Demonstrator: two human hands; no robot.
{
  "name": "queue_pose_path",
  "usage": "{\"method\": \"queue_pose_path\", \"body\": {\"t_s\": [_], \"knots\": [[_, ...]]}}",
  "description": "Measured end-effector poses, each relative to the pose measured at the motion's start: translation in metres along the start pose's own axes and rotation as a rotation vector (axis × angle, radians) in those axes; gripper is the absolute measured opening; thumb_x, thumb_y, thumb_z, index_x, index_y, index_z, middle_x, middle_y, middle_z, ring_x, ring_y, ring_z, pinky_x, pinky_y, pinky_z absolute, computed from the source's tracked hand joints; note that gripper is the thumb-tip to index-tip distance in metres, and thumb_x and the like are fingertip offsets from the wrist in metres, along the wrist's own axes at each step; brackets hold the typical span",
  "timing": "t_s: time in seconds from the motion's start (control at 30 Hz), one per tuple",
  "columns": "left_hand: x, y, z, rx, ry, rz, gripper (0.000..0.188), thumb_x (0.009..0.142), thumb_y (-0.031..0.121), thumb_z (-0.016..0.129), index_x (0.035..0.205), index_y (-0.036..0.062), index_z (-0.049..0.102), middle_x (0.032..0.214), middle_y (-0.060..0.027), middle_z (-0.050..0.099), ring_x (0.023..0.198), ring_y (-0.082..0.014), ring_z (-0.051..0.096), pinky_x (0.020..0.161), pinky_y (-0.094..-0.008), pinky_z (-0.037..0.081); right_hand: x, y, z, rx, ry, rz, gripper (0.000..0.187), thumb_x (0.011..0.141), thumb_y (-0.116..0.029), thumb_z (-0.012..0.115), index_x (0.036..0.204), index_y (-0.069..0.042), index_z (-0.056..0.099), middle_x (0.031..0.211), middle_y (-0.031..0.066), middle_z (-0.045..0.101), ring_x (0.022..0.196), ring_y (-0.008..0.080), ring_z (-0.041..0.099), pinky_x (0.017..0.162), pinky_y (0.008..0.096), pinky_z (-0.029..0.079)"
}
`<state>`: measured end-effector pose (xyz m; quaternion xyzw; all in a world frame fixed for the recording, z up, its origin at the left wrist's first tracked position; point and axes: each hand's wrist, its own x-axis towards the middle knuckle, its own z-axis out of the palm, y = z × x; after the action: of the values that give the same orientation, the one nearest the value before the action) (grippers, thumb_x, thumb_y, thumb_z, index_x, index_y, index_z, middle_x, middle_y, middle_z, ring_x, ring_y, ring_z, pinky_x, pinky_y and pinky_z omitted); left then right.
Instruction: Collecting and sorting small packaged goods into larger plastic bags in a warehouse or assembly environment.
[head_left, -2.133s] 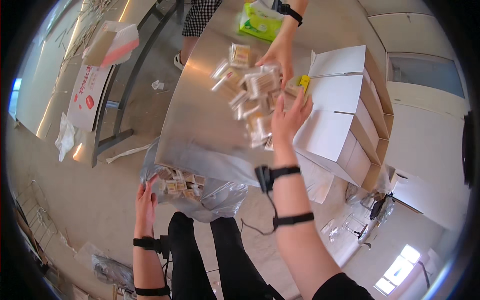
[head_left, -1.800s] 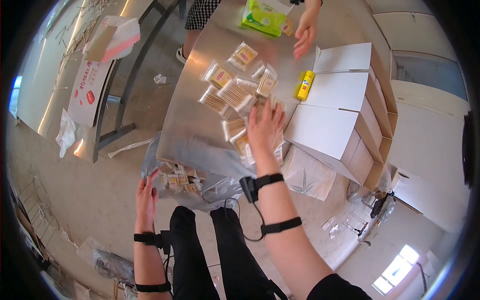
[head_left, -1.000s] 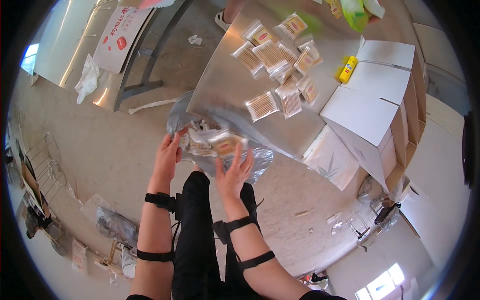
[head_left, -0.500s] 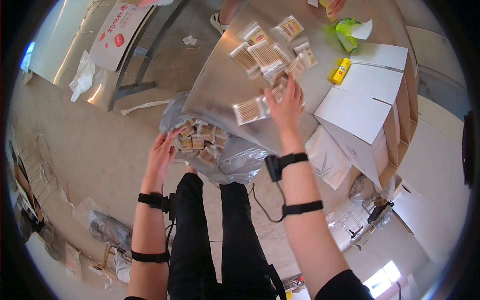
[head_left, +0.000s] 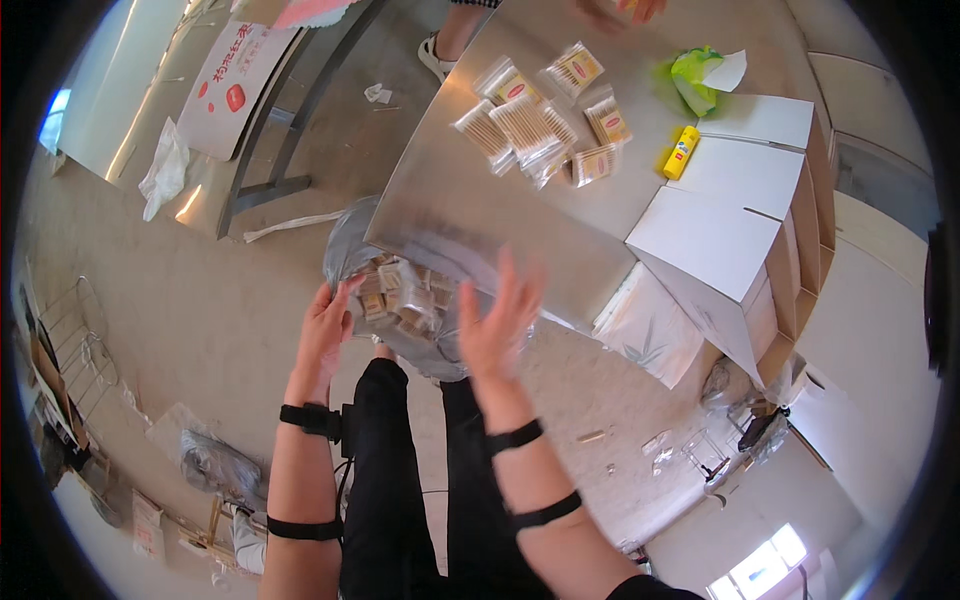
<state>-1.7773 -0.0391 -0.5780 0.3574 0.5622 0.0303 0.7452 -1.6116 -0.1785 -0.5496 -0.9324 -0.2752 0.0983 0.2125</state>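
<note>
My left hand (head_left: 328, 325) is closed on the left rim of a grey plastic bag (head_left: 350, 235), which hangs below the corner of the metal table (head_left: 430, 190). Inside it lie several small clear packets of cotton swabs (head_left: 408, 295). At the bag's right side, by the table edge, my right hand (head_left: 497, 330) has its fingers spread; they are blurred and nothing shows in them. A loose pile of cotton swab packets (head_left: 525, 130) rests farther up the table.
A yellow tube (head_left: 682, 153) and a green wrapper (head_left: 695, 80) lie right of the pile. Beside them stands an open white cardboard box (head_left: 705, 235). Another person's hand (head_left: 625, 12) is at the far edge. To the left is a second table (head_left: 120, 130).
My right hand has moved left and nearer, from the table to the bag. The packets under it have left the table, and some now show atop those in the bag. My left hand stays put.
</note>
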Motion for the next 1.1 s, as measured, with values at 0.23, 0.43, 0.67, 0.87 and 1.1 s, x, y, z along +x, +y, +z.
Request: {"method": "queue_pose_path", "body": {"t_s": [0.23, 0.43, 0.67, 0.87, 1.1], "knots": [[0.007, -0.006, 0.014, -0.093, -0.023, 0.025, 0.03, 0.094, 0.028, 0.046, 0.111, 0.0059, 0.057, 0.083, 0.0069, 0.057, 0.047, 0.0001, 0.029, 0.041, -0.0162, 0.024, 0.243, 0.083, -0.016, -0.176, 0.15, 0.052, 0.085, 0.072, -0.062, 0.057, 0.135, -0.011, 0.031, 0.135, 0.0268, 0.026, 0.124, 0.0475, 0.023, 0.093, 0.0631, 0.026], [0.001, 0.001, 0.004, -0.042, -0.031, 0.006, 0.031, 0.094, 0.028, 0.045, 0.112, 0.0063, 0.057, 0.069, 0.0083, 0.045, 0.048, 0.0001, 0.029, 0.041, -0.0165, 0.022, 0.189, 0.019, 0.002, -0.325, -0.193, 0.177, 0.086, 0.068, -0.061, 0.062, 0.134, -0.015, 0.034, 0.14, 0.0219, 0.021, 0.13, 0.0445, 0.012, 0.093, 0.0647, 0.025], [0.004, 0.002, 0.006, -0.047, -0.017, 0.021, 0.03, 0.095, 0.027, 0.045, 0.114, 0.0064, 0.055, 0.084, 0.0059, 0.051, 0.048, -0.0002, 0.028, 0.041, -0.0162, 0.023, 0.061, 0.013, 0.018, -0.269, -0.148, 0.026, 0.073, 0.074, -0.05, 0.061, 0.133, -0.014, 0.036, 0.139, 0.0218, 0.022, 0.13, 0.0459, 0.013, 0.096, 0.0653, 0.02], [0.007, 0.0, 0.01, -0.016, -0.017, 0.001, 0.029, 0.095, 0.027, 0.045, 0.114, 0.0068, 0.054, 0.094, 0.0055, 0.06, 0.049, -0.0012, 0.029, 0.043, -0.0163, 0.025, -0.017, 0.003, 0.034, -0.176, -0.158, 0.068, 0.067, 0.078, -0.047, 0.059, 0.132, -0.014, 0.037, 0.14, 0.0209, 0.02, 0.129, 0.0477, 0.011, 0.097, 0.0658, 0.015], [0.005, -0.002, 0.008, -0.002, -0.019, 0.01, 0.03, 0.094, 0.028, 0.045, 0.113, 0.0076, 0.056, 0.092, 0.0055, 0.06, 0.049, -0.0017, 0.03, 0.044, -0.0168, 0.025, -0.023, -0.006, 0.006, 0.047, -0.077, -0.039, 0.058, 0.082, -0.04, 0.057, 0.13, -0.011, 0.04, 0.137, 0.0217, 0.026, 0.126, 0.0486, 0.019, 0.099, 0.0607, 0.019]]}}
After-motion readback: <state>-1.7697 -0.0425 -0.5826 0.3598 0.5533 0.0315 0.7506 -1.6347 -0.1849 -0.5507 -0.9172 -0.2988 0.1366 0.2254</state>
